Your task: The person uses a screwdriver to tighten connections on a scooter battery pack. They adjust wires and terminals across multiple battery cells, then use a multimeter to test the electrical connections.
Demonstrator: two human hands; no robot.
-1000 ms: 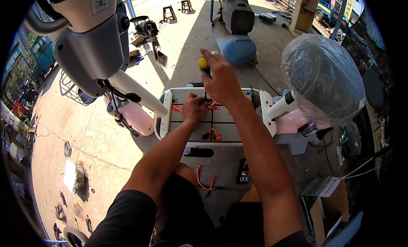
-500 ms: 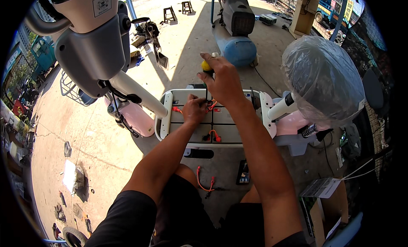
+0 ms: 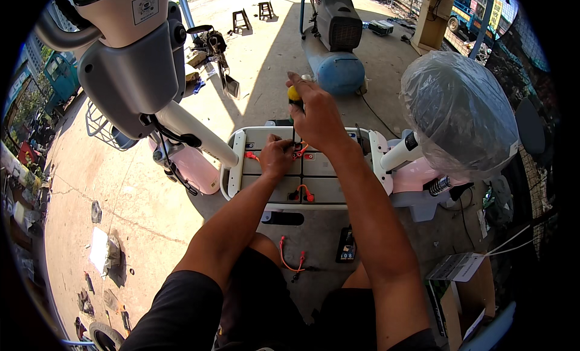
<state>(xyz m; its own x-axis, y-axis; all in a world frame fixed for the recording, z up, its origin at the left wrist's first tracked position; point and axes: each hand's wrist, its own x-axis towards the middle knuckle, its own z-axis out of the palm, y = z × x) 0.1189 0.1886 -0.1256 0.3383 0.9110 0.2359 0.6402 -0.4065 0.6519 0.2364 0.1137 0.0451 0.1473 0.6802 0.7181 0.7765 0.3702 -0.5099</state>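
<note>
My right hand (image 3: 315, 118) grips an upright screwdriver (image 3: 294, 93) with a yellow-topped handle, its thin shaft running down to a battery terminal. My left hand (image 3: 277, 156) is closed in a pinch by the shaft's lower end, beside an orange-red cable (image 3: 303, 148); whatever lies between those fingers is hidden. Several grey batteries (image 3: 326, 191) sit side by side in the cream frame (image 3: 235, 182) of a scooter. A second short jumper cable (image 3: 304, 189) bridges two terminals on the near side. Another red lead (image 3: 252, 156) shows at the left.
The grey steering column (image 3: 133, 79) rises at the left, and a plastic-wrapped seat (image 3: 459, 112) stands at the right. Beyond is a blue air compressor (image 3: 341, 73). A loose red cable (image 3: 291, 263), a black device (image 3: 345, 245) and an open carton (image 3: 462, 296) lie nearer me.
My right hand has turned slightly on the screwdriver handle, its fingers shifting a little. My left hand stays at the terminal.
</note>
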